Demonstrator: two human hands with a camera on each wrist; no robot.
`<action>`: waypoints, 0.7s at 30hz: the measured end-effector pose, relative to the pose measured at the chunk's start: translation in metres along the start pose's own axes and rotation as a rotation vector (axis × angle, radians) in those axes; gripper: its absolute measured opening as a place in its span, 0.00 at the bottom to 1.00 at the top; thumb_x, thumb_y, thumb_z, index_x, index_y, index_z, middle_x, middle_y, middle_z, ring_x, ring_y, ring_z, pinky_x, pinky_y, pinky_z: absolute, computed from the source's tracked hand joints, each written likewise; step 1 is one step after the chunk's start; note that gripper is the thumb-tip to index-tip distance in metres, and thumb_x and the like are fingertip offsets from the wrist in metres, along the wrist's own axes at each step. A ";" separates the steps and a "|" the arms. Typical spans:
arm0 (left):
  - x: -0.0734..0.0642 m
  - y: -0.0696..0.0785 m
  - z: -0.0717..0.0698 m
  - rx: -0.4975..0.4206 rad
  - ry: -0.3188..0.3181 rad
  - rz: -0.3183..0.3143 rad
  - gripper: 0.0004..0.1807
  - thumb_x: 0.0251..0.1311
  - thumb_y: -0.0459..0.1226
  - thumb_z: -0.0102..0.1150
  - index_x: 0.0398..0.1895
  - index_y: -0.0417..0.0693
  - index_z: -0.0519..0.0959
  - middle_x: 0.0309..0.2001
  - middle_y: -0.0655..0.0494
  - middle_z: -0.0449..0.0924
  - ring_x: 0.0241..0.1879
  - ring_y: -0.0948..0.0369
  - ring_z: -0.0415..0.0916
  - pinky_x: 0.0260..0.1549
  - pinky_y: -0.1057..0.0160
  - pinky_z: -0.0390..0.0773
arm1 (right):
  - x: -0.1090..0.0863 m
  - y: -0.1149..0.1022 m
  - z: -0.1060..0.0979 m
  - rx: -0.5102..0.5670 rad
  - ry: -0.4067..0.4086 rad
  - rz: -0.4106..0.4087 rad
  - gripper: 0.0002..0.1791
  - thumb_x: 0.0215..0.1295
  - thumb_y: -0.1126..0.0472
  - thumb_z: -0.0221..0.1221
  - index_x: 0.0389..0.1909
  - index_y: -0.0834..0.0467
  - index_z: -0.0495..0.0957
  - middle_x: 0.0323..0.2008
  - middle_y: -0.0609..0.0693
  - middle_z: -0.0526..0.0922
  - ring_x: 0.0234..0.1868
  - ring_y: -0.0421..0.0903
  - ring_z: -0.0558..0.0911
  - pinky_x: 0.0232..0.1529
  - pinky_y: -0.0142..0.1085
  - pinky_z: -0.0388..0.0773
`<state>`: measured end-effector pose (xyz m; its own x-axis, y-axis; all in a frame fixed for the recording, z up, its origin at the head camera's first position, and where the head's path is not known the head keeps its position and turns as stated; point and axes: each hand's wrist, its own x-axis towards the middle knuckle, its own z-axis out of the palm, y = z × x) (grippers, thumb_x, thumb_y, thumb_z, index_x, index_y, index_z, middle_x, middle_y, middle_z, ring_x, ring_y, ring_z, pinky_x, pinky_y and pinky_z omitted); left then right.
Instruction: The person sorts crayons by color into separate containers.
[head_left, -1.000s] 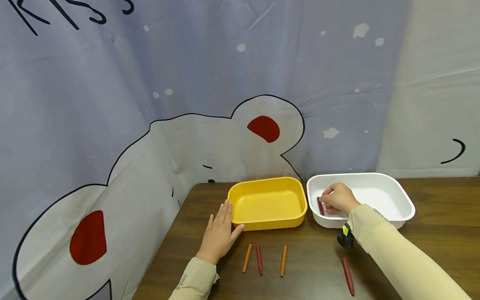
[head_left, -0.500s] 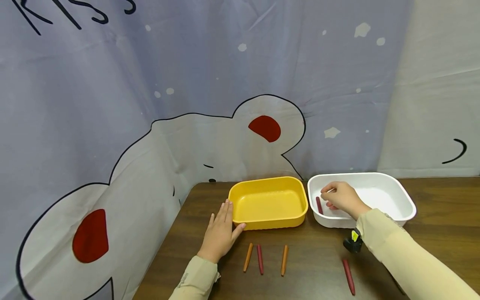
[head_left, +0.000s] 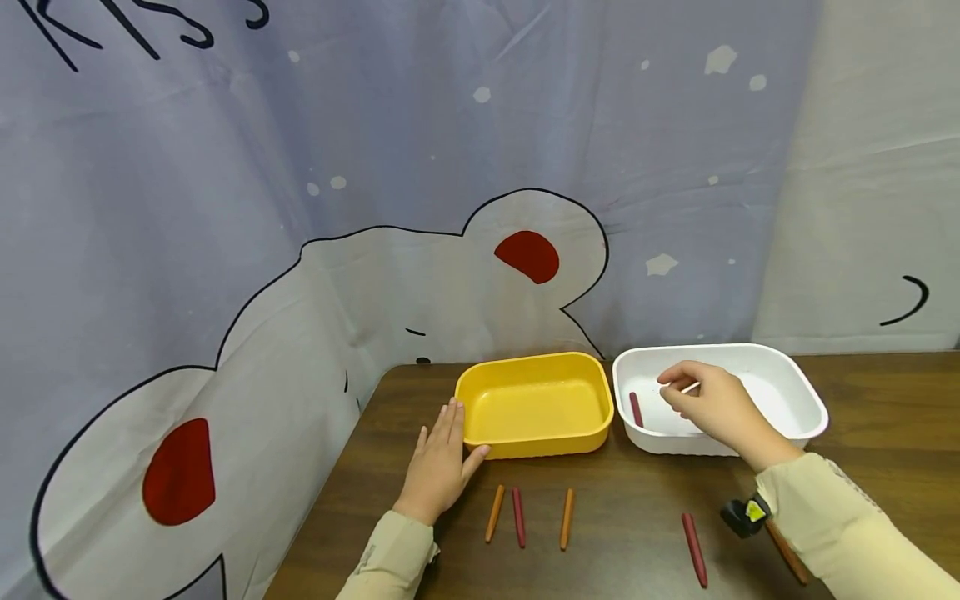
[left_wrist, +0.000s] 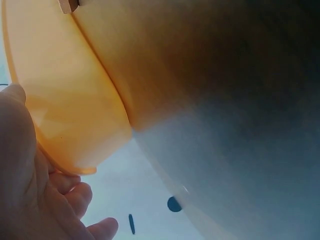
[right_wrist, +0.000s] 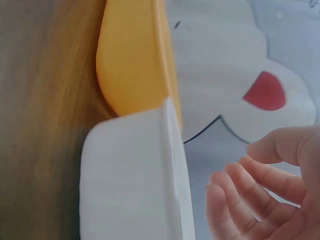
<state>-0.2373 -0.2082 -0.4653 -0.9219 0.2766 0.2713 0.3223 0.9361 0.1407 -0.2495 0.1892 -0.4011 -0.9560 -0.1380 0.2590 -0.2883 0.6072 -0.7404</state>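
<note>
My left hand (head_left: 437, 468) rests with straight fingers against the front left corner of the yellow tray (head_left: 542, 408); its fingertips lie along the rim in the left wrist view. Over the white tray (head_left: 795, 400) is my right hand (head_left: 716, 407), its fingers loosely bent and holding nothing. In the right wrist view those fingers (right_wrist: 265, 187) stand apart from the tray wall. A red crayon (head_left: 636, 409) lies inside the white tray near its left end, left of the right hand. The yellow tray holds nothing.
In front of the yellow tray lie an orange crayon (head_left: 494, 513), a red crayon (head_left: 518, 517) and another orange crayon (head_left: 567, 519). Farther right is a red crayon (head_left: 694, 550). A brownish-orange crayon (head_left: 787, 553) shows partly beneath the right sleeve. A printed curtain (head_left: 675, 167) hangs behind the table.
My right hand has let go of the red crayon in the white tray and moved right and back toward me. The left hand stays at the yellow tray.
</note>
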 end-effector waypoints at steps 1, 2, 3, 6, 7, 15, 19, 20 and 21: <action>0.000 0.000 -0.001 -0.002 -0.002 -0.003 0.45 0.74 0.59 0.46 0.79 0.35 0.54 0.79 0.40 0.51 0.77 0.45 0.53 0.69 0.35 0.58 | -0.005 -0.001 -0.001 -0.003 0.009 -0.005 0.11 0.67 0.65 0.59 0.46 0.66 0.83 0.35 0.54 0.87 0.27 0.43 0.84 0.27 0.33 0.79; 0.000 0.001 -0.001 -0.011 -0.002 -0.005 0.44 0.74 0.58 0.47 0.79 0.34 0.54 0.79 0.40 0.51 0.77 0.45 0.53 0.69 0.35 0.58 | -0.010 -0.002 -0.003 -0.007 0.018 -0.010 0.11 0.67 0.65 0.60 0.45 0.65 0.83 0.35 0.54 0.87 0.27 0.42 0.84 0.27 0.33 0.79; 0.000 0.001 -0.002 -0.013 -0.004 -0.007 0.44 0.74 0.58 0.48 0.79 0.34 0.54 0.79 0.40 0.51 0.77 0.45 0.53 0.70 0.35 0.58 | -0.015 -0.001 -0.004 -0.011 0.026 -0.013 0.10 0.67 0.65 0.60 0.45 0.65 0.83 0.35 0.54 0.87 0.27 0.41 0.84 0.27 0.32 0.79; 0.001 0.002 -0.003 -0.014 -0.013 -0.017 0.43 0.75 0.57 0.47 0.79 0.35 0.53 0.79 0.40 0.51 0.77 0.46 0.52 0.70 0.36 0.57 | -0.029 0.000 -0.009 -0.025 0.047 -0.020 0.09 0.67 0.64 0.61 0.45 0.63 0.84 0.35 0.52 0.87 0.27 0.36 0.82 0.26 0.32 0.79; 0.001 0.002 -0.003 -0.016 -0.013 -0.019 0.43 0.75 0.57 0.47 0.79 0.35 0.53 0.79 0.40 0.51 0.77 0.46 0.52 0.70 0.36 0.57 | -0.033 0.001 -0.010 -0.031 0.053 -0.024 0.09 0.67 0.64 0.62 0.44 0.62 0.84 0.35 0.51 0.87 0.27 0.35 0.81 0.26 0.32 0.78; 0.000 0.001 -0.003 -0.014 -0.011 -0.021 0.43 0.76 0.57 0.46 0.79 0.34 0.53 0.79 0.40 0.51 0.77 0.46 0.52 0.70 0.36 0.57 | -0.064 0.012 -0.018 -0.034 0.083 -0.065 0.06 0.65 0.66 0.65 0.42 0.57 0.84 0.33 0.47 0.86 0.27 0.31 0.80 0.26 0.31 0.77; 0.000 0.002 -0.002 -0.024 -0.013 -0.019 0.43 0.76 0.56 0.47 0.79 0.34 0.54 0.79 0.40 0.51 0.77 0.45 0.53 0.70 0.35 0.57 | -0.076 0.020 -0.020 -0.076 0.084 -0.070 0.06 0.64 0.65 0.67 0.40 0.56 0.85 0.32 0.43 0.86 0.28 0.29 0.80 0.27 0.31 0.77; 0.000 0.002 -0.002 -0.025 -0.014 -0.018 0.43 0.76 0.56 0.47 0.79 0.34 0.53 0.79 0.40 0.50 0.77 0.45 0.53 0.70 0.35 0.58 | -0.080 0.023 -0.021 -0.088 0.084 -0.069 0.06 0.63 0.65 0.67 0.40 0.56 0.85 0.31 0.41 0.86 0.28 0.29 0.80 0.27 0.31 0.76; 0.001 0.002 -0.002 -0.026 -0.013 -0.016 0.43 0.76 0.56 0.47 0.79 0.34 0.53 0.79 0.40 0.50 0.77 0.45 0.53 0.70 0.35 0.58 | -0.082 0.025 -0.022 -0.102 0.088 -0.071 0.06 0.63 0.65 0.68 0.40 0.56 0.85 0.30 0.40 0.86 0.28 0.28 0.80 0.27 0.31 0.76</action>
<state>-0.2366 -0.2065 -0.4626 -0.9298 0.2645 0.2560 0.3126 0.9346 0.1699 -0.1767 0.2326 -0.4273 -0.9235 -0.1173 0.3652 -0.3437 0.6756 -0.6522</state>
